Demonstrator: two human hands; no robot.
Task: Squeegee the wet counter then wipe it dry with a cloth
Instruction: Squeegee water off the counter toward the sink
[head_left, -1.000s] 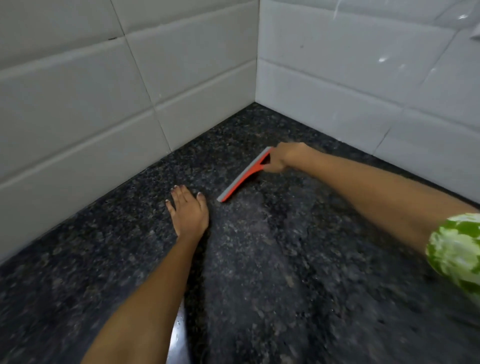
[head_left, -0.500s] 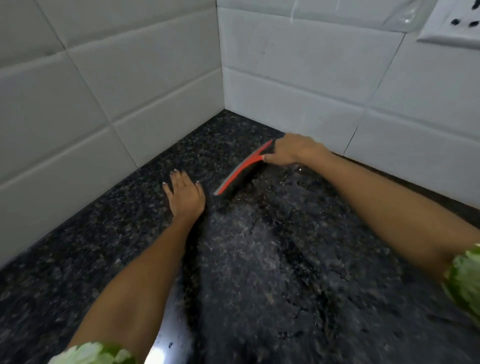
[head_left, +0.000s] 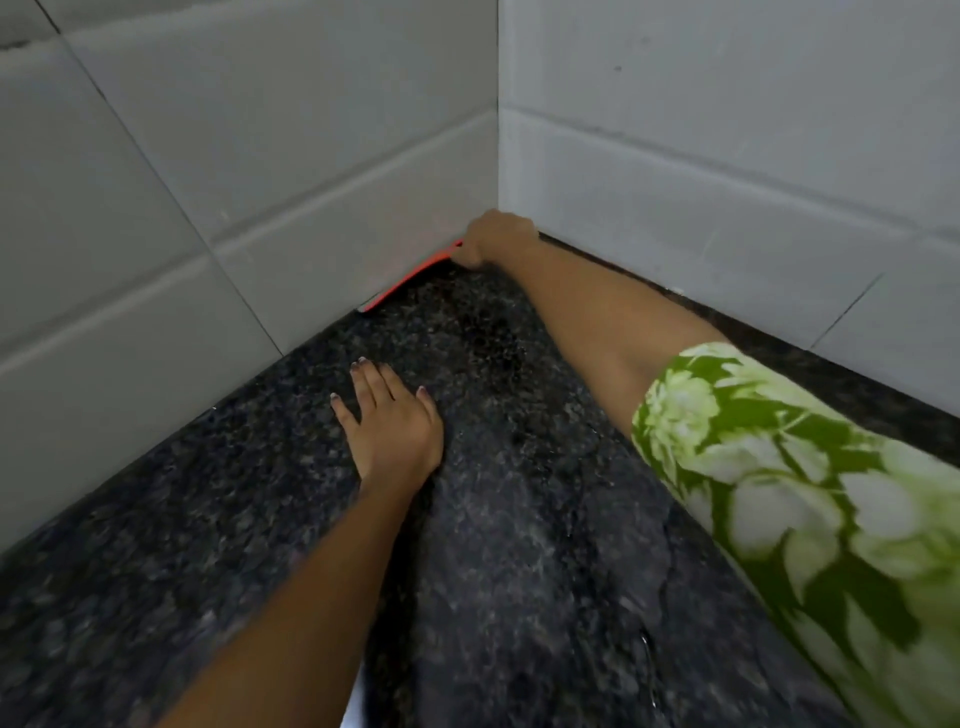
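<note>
The counter (head_left: 519, 545) is dark speckled granite with a wet sheen down its middle. A red squeegee (head_left: 410, 280) lies with its blade along the foot of the left tiled wall, deep in the corner. My right hand (head_left: 493, 239) is closed on its handle end, right at the corner where the two walls meet. My left hand (head_left: 395, 421) rests flat on the counter, fingers spread, nearer to me and apart from the squeegee. No cloth is in view.
White tiled walls (head_left: 260, 156) close the counter on the left and the back (head_left: 727, 156). My right sleeve (head_left: 805, 493) is green with a white floral print. Water streaks glisten on the granite near the lower right (head_left: 649, 654).
My right hand has pushed the squeegee away from me, from the mid counter into the corner against the left wall. My left hand has stayed flat on the counter.
</note>
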